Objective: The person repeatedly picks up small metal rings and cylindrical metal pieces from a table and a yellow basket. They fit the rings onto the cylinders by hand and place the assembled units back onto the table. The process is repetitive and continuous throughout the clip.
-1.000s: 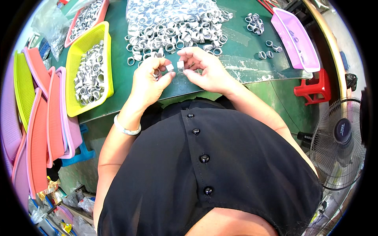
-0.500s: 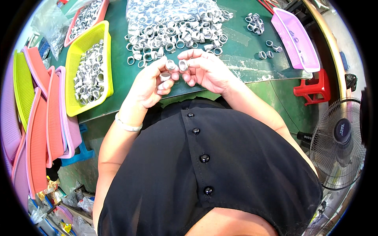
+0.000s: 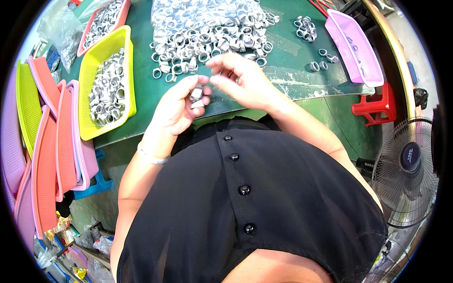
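My left hand [image 3: 178, 104] is curled palm-up around a few small grey metal rings [image 3: 196, 93]. They sit between its thumb and fingers, just beyond the table's near edge. Close beside it, to the right, is my right hand [image 3: 247, 82], its fingers bent and smeared by motion; whether it holds a ring cannot be seen. Beyond both hands a large heap of similar grey rings [image 3: 212, 35] spreads over the green table [image 3: 141, 89], its far part under clear plastic.
At left stands a yellow-green basket [image 3: 130, 75] of rings, with a coral basket [image 3: 126, 12] behind it. Stacked empty baskets [image 3: 45, 155] lean further left. On the right are small ring groups [image 3: 306, 29], a pink-lilac basket [image 3: 356, 28], a red stool [image 3: 377, 106] and a fan [image 3: 409, 158].
My right hand has pulled away from the ring it pinched beside my left hand and moved slightly up. The rings in my left hand have shifted together and its fingers curl in more.
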Action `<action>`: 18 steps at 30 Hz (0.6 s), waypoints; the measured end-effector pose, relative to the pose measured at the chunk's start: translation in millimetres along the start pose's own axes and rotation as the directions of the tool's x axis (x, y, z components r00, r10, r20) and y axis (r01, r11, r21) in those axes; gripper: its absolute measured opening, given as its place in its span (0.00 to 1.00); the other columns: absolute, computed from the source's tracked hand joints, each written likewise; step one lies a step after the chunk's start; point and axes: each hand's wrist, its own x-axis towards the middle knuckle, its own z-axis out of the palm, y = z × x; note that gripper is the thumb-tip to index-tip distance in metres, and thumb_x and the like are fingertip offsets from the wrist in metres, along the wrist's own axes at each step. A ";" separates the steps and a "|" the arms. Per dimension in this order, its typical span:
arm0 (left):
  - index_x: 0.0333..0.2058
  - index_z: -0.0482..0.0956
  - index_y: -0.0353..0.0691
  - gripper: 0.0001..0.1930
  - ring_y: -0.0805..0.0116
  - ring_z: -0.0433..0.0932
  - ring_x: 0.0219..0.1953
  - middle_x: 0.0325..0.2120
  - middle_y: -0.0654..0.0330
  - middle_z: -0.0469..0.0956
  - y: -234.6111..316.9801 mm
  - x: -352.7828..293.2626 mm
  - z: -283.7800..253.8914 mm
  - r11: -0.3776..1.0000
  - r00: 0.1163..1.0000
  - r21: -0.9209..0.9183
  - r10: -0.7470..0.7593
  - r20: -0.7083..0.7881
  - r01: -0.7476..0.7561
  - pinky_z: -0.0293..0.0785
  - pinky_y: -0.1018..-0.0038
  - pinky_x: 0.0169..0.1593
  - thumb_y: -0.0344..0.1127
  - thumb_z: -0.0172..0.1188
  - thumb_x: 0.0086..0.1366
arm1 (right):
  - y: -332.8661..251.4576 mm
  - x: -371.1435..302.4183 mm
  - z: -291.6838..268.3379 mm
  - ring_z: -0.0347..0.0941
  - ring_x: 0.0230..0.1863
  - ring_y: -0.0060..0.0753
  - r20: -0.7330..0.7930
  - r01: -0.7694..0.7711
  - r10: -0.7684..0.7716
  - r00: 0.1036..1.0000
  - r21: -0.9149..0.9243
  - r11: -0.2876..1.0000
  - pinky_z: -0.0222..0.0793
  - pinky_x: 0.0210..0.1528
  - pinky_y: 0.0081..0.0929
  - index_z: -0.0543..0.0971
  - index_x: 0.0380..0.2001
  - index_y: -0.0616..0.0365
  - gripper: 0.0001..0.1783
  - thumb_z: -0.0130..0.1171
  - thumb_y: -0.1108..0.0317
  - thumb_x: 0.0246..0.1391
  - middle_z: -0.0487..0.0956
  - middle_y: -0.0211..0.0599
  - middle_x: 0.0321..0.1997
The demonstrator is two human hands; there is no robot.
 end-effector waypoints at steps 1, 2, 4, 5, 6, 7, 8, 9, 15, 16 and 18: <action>0.35 0.72 0.39 0.09 0.75 0.70 0.23 0.24 0.62 0.73 5.9 -5.8 -3.5 1.000 1.000 0.000 0.025 0.019 -0.025 0.63 0.85 0.21 0.38 0.52 0.61 | 3.4 5.2 -4.1 0.68 0.28 0.20 -0.054 0.093 -0.108 0.993 -0.222 0.970 0.66 0.30 0.20 0.72 0.40 0.59 0.14 0.56 0.73 0.47 0.72 0.32 0.30; 0.36 0.73 0.39 0.09 0.76 0.70 0.24 0.24 0.62 0.72 12.5 -12.3 -5.6 0.994 0.995 0.036 0.099 0.027 -0.100 0.61 0.86 0.20 0.37 0.54 0.60 | 10.3 9.9 -6.7 0.69 0.29 0.27 -0.103 0.131 -0.181 0.978 -0.374 0.918 0.66 0.30 0.23 0.72 0.40 0.58 0.15 0.57 0.72 0.44 0.71 0.34 0.32; 0.36 0.73 0.38 0.09 0.77 0.69 0.23 0.24 0.63 0.72 33.7 -25.1 -6.2 0.944 0.955 0.154 0.295 -0.005 -0.291 0.61 0.86 0.19 0.36 0.55 0.60 | 21.4 19.7 -16.4 0.69 0.36 0.35 -0.125 0.138 -0.288 0.949 -0.658 0.740 0.65 0.36 0.28 0.73 0.39 0.56 0.16 0.58 0.71 0.42 0.71 0.34 0.35; 0.36 0.73 0.38 0.09 0.78 0.69 0.22 0.24 0.63 0.73 46.1 -30.9 -7.4 0.881 0.901 0.249 0.429 -0.065 -0.402 0.61 0.86 0.19 0.35 0.55 0.59 | 27.0 23.9 -21.2 0.68 0.38 0.36 -0.107 0.133 -0.305 0.946 -0.730 0.670 0.64 0.39 0.30 0.73 0.39 0.55 0.16 0.58 0.71 0.42 0.71 0.33 0.36; 0.35 0.73 0.38 0.08 0.79 0.68 0.22 0.24 0.63 0.73 56.1 -36.8 -12.6 0.795 0.820 0.349 0.561 -0.111 -0.496 0.61 0.87 0.20 0.34 0.56 0.59 | 31.4 27.6 -25.5 0.67 0.40 0.37 -0.085 0.132 -0.324 0.942 -0.794 0.593 0.64 0.41 0.31 0.73 0.38 0.55 0.16 0.58 0.70 0.42 0.71 0.33 0.37; 0.36 0.74 0.37 0.08 0.79 0.69 0.23 0.25 0.63 0.73 66.4 -37.1 -27.7 0.659 0.699 0.493 0.703 -0.133 -0.569 0.62 0.86 0.21 0.33 0.56 0.58 | 33.7 29.7 -27.9 0.66 0.42 0.38 -0.062 0.129 -0.341 0.938 -0.851 0.510 0.63 0.43 0.32 0.73 0.38 0.54 0.16 0.58 0.70 0.41 0.71 0.32 0.39; 0.36 0.74 0.37 0.09 0.80 0.69 0.23 0.26 0.62 0.74 77.8 -38.3 -43.0 0.500 0.552 0.629 0.823 -0.132 -0.596 0.63 0.86 0.22 0.32 0.57 0.58 | 33.3 31.9 -27.5 0.66 0.42 0.38 -0.035 0.116 -0.290 0.957 -0.866 0.486 0.62 0.44 0.33 0.74 0.38 0.53 0.16 0.58 0.70 0.41 0.71 0.32 0.38; 0.37 0.74 0.36 0.10 0.79 0.70 0.25 0.27 0.62 0.74 86.7 -40.9 -51.8 0.283 0.420 0.839 0.905 -0.073 -0.464 0.65 0.85 0.25 0.32 0.57 0.57 | 32.9 33.8 -27.3 0.66 0.42 0.38 -0.011 0.101 -0.235 0.972 -0.883 0.459 0.61 0.44 0.33 0.74 0.38 0.53 0.16 0.58 0.70 0.41 0.70 0.32 0.38; 0.37 0.76 0.43 0.13 0.57 0.70 0.43 0.35 0.55 0.74 87.8 -42.3 -52.8 -0.512 0.315 0.741 0.857 0.408 0.435 0.62 0.69 0.46 0.36 0.61 0.50 | 34.9 39.2 -27.0 0.66 0.38 0.38 0.084 0.149 -0.155 0.984 -0.867 0.476 0.62 0.42 0.33 0.74 0.33 0.53 0.11 0.57 0.71 0.41 0.70 0.33 0.34; 0.36 0.76 0.43 0.13 0.57 0.69 0.42 0.34 0.55 0.74 82.5 -36.5 -46.4 -0.528 0.348 0.788 0.838 0.421 0.318 0.63 0.68 0.45 0.36 0.61 0.50 | 34.9 39.1 -26.6 0.66 0.38 0.38 0.097 0.166 -0.160 0.982 -0.850 0.500 0.63 0.42 0.32 0.74 0.32 0.53 0.10 0.57 0.71 0.41 0.70 0.33 0.33; 0.35 0.76 0.42 0.12 0.57 0.69 0.40 0.32 0.56 0.73 70.8 -20.8 -38.2 -0.526 0.405 0.848 0.793 0.456 0.074 0.63 0.68 0.43 0.36 0.61 0.50 | 30.2 35.8 -23.0 0.66 0.37 0.38 0.129 0.197 -0.157 0.979 -0.794 0.575 0.64 0.41 0.32 0.74 0.30 0.54 0.08 0.57 0.71 0.41 0.70 0.33 0.31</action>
